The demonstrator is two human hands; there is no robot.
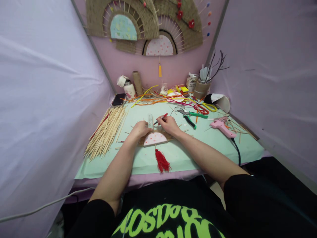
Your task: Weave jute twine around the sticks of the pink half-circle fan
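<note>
A small fan-shaped piece made of sticks lies on the table, with a white half-round panel dotted in pink (155, 138) at its base. A red tassel (162, 161) hangs from it toward me. My left hand (141, 128) is closed on the lower end of a clear ruler (150, 119), which stands out beyond the fan. Between the fingers of my right hand (170, 125) is a red pen (163, 116), its dark tip close to the ruler's right edge. Parts of the fan's brown band are hidden under both hands.
At left lies a heap of thin wooden sticks (106, 132). Green-handled pruning shears (190, 115) and a pink glue gun (223, 128) with a black cord lie at right. Colored pipe cleaners (148, 99), a bottle (129, 90) and a pot of twigs (201, 89) line the back.
</note>
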